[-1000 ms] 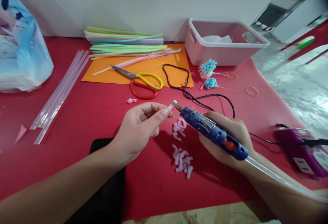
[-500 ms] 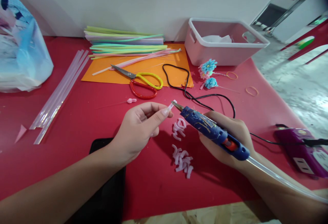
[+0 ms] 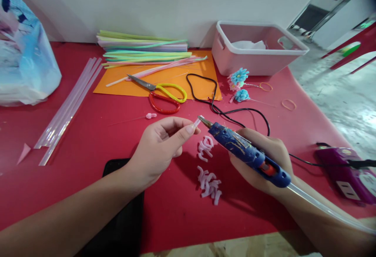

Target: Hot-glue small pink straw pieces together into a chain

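My left hand (image 3: 164, 147) pinches a short pale pink pipe cleaner piece (image 3: 197, 122) between thumb and forefinger. The metal nozzle of a blue glue gun (image 3: 237, 145) is at the tip of that piece; whether they touch I cannot tell. My right hand (image 3: 264, 159) is wrapped round the glue gun, its fingers partly hidden behind it. A clear glue stick (image 3: 326, 209) runs out of the gun's back end. Below the nozzle lie two small heaps of cut pale pink pipe cleaner pieces (image 3: 209, 182). A pink bud on a thin wire (image 3: 150, 115) lies left of my fingers.
Scissors (image 3: 152, 87) lie partly on an orange envelope (image 3: 117, 86) with a pipe cleaner bundle (image 3: 147, 55). Glue sticks (image 3: 69, 108) and a bag (image 3: 26, 53) are left. A pink basket (image 3: 258, 61), blue flowers (image 3: 241, 95), black cord (image 3: 249, 109) and purple power strip (image 3: 340, 171) are right.
The glue gun and my right hand have shifted slightly to the right and down. My left hand has hardly moved and keeps its pinch.
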`<state>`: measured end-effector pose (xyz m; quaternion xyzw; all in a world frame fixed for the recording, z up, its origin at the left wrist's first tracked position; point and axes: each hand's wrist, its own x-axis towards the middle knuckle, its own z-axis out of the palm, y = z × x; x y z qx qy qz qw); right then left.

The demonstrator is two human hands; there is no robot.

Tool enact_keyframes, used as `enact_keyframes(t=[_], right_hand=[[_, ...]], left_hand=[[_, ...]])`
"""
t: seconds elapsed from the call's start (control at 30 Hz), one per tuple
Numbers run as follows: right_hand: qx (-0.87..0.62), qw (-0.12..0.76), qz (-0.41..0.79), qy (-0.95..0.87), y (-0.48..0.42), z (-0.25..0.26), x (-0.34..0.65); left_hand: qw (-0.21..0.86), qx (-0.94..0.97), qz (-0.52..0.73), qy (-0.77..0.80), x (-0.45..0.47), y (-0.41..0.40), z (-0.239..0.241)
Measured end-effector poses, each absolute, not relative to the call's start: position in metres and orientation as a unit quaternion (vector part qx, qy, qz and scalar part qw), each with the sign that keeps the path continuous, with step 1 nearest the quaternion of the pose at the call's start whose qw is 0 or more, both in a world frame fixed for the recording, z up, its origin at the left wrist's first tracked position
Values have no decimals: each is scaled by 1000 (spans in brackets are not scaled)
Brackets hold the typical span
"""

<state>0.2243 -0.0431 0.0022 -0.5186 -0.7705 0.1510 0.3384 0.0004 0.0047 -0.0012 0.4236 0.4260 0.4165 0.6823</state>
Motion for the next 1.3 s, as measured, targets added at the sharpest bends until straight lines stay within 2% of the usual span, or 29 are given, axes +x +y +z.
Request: enact_keyframes(t=[0.6, 1.3], right_hand=[[-552, 347, 122, -748, -44, 3, 226], [-528, 321, 162, -769, -43, 1, 223]], left_hand=[[685, 412, 415, 434, 0, 4, -1], [695, 401, 418, 426, 1, 5, 4]])
